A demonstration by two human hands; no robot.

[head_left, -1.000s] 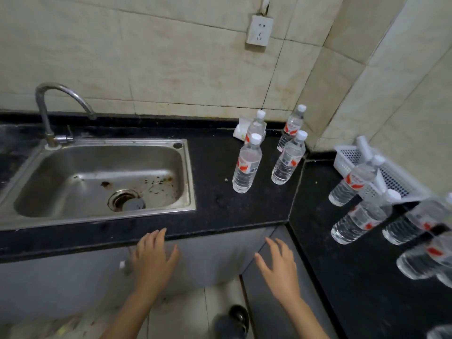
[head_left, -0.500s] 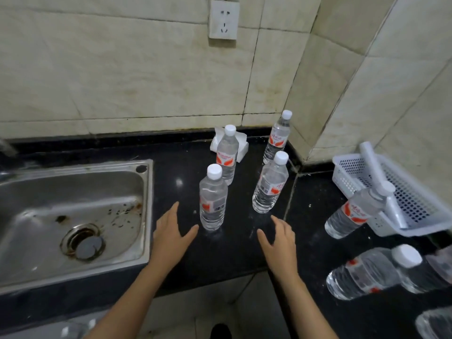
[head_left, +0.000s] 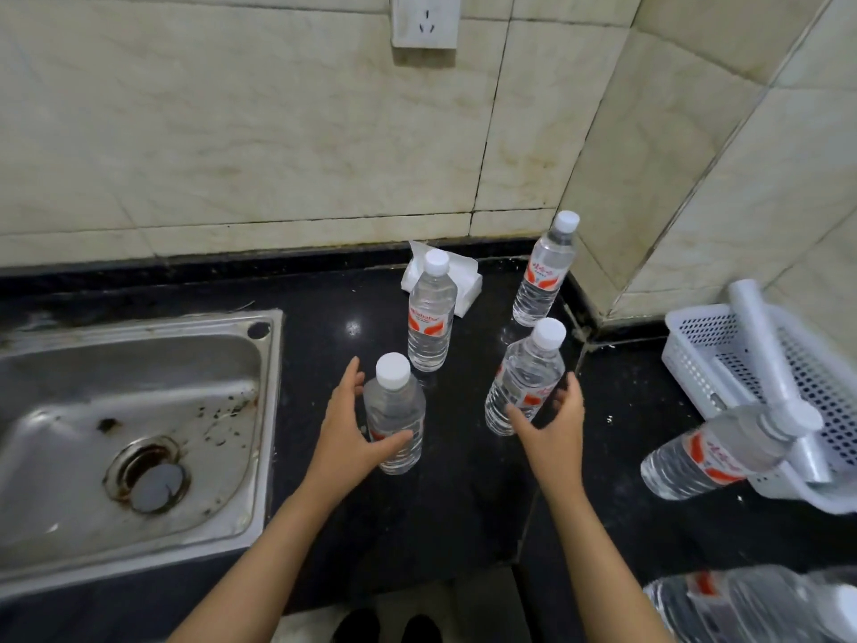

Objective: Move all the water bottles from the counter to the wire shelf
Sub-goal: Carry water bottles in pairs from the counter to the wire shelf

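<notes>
Several clear water bottles with white caps and red labels stand on the black counter (head_left: 463, 503). My left hand (head_left: 345, 433) wraps the near-left bottle (head_left: 394, 406), thumb across its front and fingers behind it; the bottle stands on the counter. My right hand (head_left: 554, 424) is cupped around the near-right bottle (head_left: 526, 378), thumb in front and fingers just off its right side. Two more bottles stand behind, one at the back left (head_left: 431, 317) and one in the corner (head_left: 545, 271). Other bottles stand at the right (head_left: 691, 461) and the bottom right (head_left: 742, 601). No wire shelf is in view.
A steel sink (head_left: 139, 503) lies to the left. A white tissue pack (head_left: 466, 283) sits behind the back-left bottle. A white plastic basket (head_left: 686, 336) holding a white roll (head_left: 760, 345) stands at the right by the tiled wall. A wall socket (head_left: 424, 20) is above.
Both hands have moved forward from the counter's edge. The left hand has closed around the near-left bottle and the right hand has reached the near-right one. The view has shifted right.
</notes>
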